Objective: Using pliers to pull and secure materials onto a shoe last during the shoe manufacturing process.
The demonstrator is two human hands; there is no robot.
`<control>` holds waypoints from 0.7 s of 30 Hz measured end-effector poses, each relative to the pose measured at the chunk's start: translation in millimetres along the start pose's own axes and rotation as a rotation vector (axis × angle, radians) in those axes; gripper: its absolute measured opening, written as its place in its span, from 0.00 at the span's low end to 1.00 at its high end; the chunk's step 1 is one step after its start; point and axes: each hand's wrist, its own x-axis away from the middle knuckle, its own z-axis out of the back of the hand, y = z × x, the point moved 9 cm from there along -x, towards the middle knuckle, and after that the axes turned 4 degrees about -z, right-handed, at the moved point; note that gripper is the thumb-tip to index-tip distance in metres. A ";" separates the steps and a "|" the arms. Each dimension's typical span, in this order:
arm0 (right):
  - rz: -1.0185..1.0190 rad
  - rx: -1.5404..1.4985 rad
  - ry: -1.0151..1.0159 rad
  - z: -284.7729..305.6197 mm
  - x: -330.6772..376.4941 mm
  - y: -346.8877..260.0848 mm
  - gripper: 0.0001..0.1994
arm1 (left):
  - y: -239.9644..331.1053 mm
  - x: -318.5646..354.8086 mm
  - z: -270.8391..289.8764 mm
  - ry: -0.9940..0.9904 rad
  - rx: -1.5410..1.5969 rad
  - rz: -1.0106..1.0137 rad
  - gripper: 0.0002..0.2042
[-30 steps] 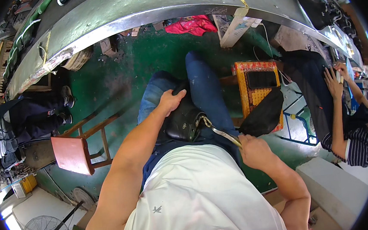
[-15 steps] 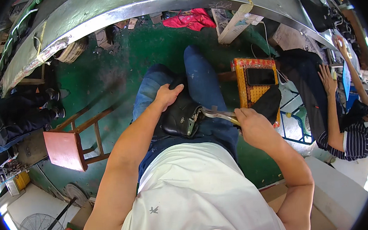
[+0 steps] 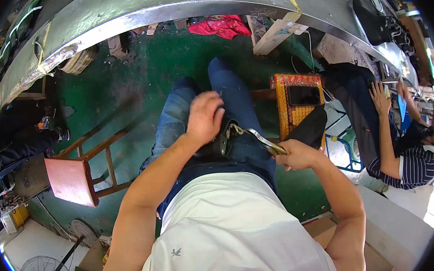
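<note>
A dark shoe upper (image 3: 218, 145) lies on the lap. The left hand (image 3: 204, 117) presses it down; the right hand (image 3: 296, 154) clamps metal pliers (image 3: 261, 141) biting its edge. Best pull steadily, with the upper pinned firmly.

Left hand (image 3: 204, 117) cupped, right hand (image 3: 296, 154) fisted

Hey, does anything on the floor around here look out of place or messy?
Yes: a crumpled red cloth lies loose on the green floor under the metal bench edge, and pale scraps are scattered near it.
</note>
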 end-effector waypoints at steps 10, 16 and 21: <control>0.098 -0.550 0.132 -21.3 -10.2 29.7 0.09 | 72.2 4.0 -36.6 -0.538 -0.100 -0.067 0.10; 0.192 -0.311 0.109 -20.4 1.3 6.6 0.10 | 30.8 37.6 -16.0 -0.444 0.588 0.397 0.06; 0.118 -0.138 0.032 -22.2 -11.3 -2.2 0.12 | 43.6 40.8 -9.4 -0.313 0.486 0.255 0.06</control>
